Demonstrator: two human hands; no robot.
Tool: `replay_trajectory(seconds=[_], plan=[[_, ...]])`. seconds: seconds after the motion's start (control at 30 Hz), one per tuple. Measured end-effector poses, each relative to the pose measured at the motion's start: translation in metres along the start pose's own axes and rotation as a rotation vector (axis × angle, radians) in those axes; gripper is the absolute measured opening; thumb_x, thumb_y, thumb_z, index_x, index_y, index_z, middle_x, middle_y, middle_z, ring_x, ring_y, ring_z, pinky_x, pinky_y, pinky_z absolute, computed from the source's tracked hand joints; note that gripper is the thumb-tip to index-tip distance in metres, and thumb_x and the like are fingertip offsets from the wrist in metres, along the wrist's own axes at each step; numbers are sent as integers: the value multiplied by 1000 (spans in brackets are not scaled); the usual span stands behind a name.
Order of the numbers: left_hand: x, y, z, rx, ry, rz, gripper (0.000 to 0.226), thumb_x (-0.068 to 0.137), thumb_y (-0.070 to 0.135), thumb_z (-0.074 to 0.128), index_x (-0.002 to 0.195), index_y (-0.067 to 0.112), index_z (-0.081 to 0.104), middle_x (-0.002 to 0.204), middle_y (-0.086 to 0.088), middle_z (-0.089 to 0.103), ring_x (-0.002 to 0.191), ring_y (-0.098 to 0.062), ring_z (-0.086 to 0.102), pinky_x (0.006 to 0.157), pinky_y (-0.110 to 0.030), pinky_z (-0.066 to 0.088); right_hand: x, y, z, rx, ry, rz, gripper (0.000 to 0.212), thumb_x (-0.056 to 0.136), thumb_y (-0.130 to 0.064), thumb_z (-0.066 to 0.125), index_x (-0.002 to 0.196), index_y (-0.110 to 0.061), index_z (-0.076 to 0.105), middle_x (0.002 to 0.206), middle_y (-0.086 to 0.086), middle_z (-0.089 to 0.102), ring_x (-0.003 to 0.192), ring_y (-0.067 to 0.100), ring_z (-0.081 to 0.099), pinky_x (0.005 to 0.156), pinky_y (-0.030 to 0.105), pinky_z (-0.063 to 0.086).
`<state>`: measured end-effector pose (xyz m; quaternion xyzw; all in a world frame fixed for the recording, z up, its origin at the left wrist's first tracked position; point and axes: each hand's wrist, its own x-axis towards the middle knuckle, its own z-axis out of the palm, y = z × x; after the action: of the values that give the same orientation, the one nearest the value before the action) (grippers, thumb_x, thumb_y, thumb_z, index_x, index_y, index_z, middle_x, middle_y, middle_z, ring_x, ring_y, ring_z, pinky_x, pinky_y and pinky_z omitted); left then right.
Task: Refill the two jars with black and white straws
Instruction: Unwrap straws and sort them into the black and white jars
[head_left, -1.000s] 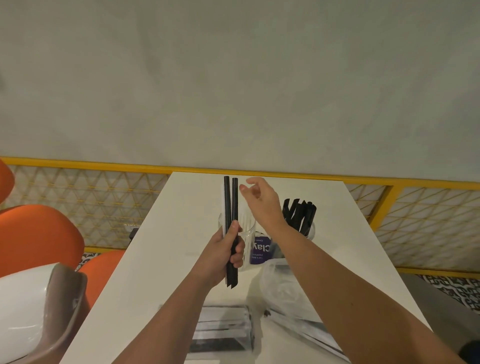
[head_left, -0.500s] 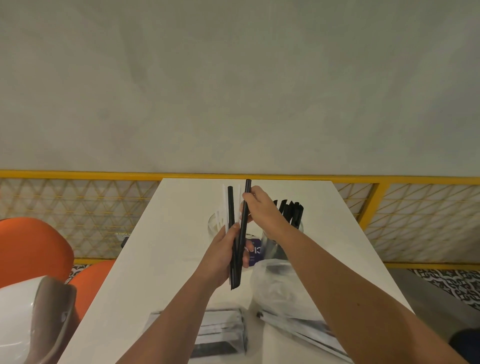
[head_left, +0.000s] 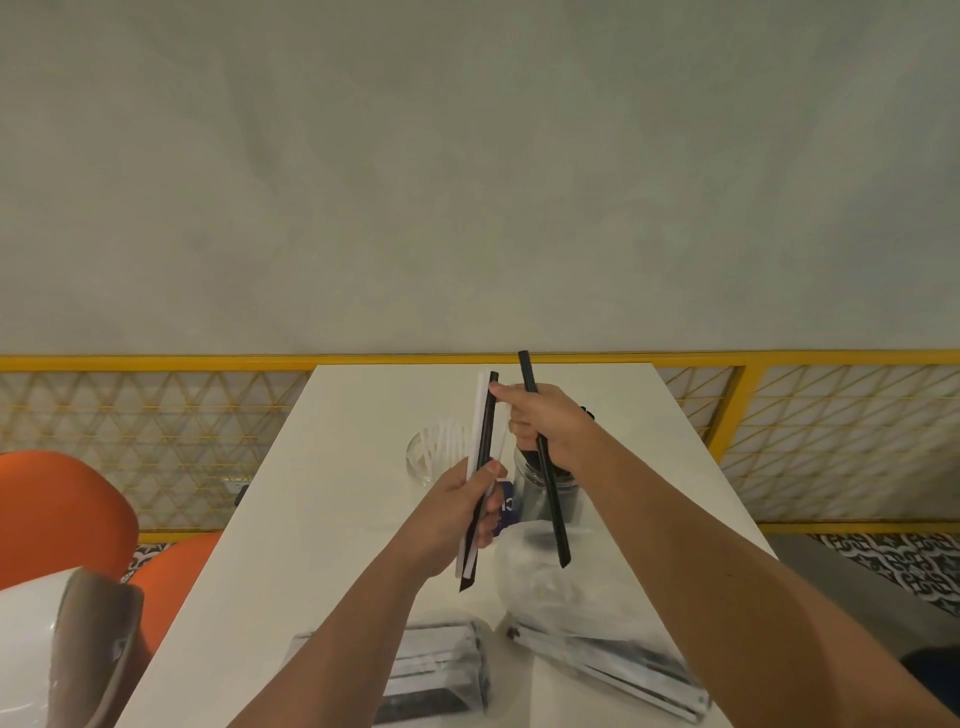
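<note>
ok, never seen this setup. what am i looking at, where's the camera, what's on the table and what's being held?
There is no machine here: a person works with two bare hands. The one camera sits on their head and looks forward and down, so both arms come in from the bottom edge.

The left hand grips a bundle of straws, one black with white ones beside it, roughly upright. The right hand holds a single black straw, and one of its fingers reaches the bundle's top end.

On the white table stand a glass jar of white straws and, partly behind the right hand, a jar of black straws. Nearer the person lie a clear plastic bag and wrapped straw packs. Orange chairs are at the left.
</note>
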<state>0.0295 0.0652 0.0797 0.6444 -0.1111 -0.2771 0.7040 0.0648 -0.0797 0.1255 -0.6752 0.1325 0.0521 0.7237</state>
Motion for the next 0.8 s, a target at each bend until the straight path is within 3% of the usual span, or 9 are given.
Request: replay_trajectory(seconds=[0.17, 0.33, 0.43, 0.53, 0.67, 0.8], plan=[[0, 2, 1, 24, -31, 2, 33, 99, 28, 40, 69, 15, 44, 51, 4, 37, 40, -10, 29, 41, -20, 26, -1, -10, -11, -80, 1, -87, 20, 90, -22, 60, 73, -18, 51, 54, -5, 30, 41, 5, 27, 40, 18, 24], [1, 3, 3, 78, -58, -3, 28, 100, 29, 40, 79, 12, 48, 50, 7, 38, 41, -8, 28, 42, -19, 26, 3, -26, -21, -14, 89, -145, 10, 96, -22, 50, 88, -16, 52, 68, -2, 36, 47, 5, 30, 37, 16, 27], [1, -2, 0, 73, -63, -31, 27, 99, 29, 41, 81, 13, 53, 52, 6, 37, 41, -7, 26, 40, -17, 23, 5, -38, -31, 23, 210, -197, 12, 98, -21, 46, 90, -15, 52, 83, 0, 53, 64, 10, 46, 53, 21, 40], [3, -6, -5, 42, -50, -53, 26, 99, 28, 41, 83, 13, 54, 53, 6, 32, 41, -6, 23, 38, -16, 20, 4, -47, -41, 255, 261, -254, 16, 100, -18, 41, 87, -13, 49, 82, 6, 63, 75, 19, 63, 73, 32, 53], [4, -13, -12, 31, 17, -79, 25, 100, 26, 41, 85, 11, 54, 52, 7, 30, 40, -5, 23, 37, -16, 18, 5, -55, -52, 512, 354, -418, 14, 100, -19, 41, 92, -10, 45, 66, 3, 47, 49, 13, 54, 57, 30, 55], [5, -16, -15, -6, 92, -77, 27, 100, 26, 39, 81, 11, 51, 51, 6, 29, 39, -6, 22, 36, -16, 19, 10, -50, -51, 303, 496, -585, 13, 99, -19, 43, 86, -19, 46, 67, -2, 41, 43, 8, 42, 49, 23, 47]])
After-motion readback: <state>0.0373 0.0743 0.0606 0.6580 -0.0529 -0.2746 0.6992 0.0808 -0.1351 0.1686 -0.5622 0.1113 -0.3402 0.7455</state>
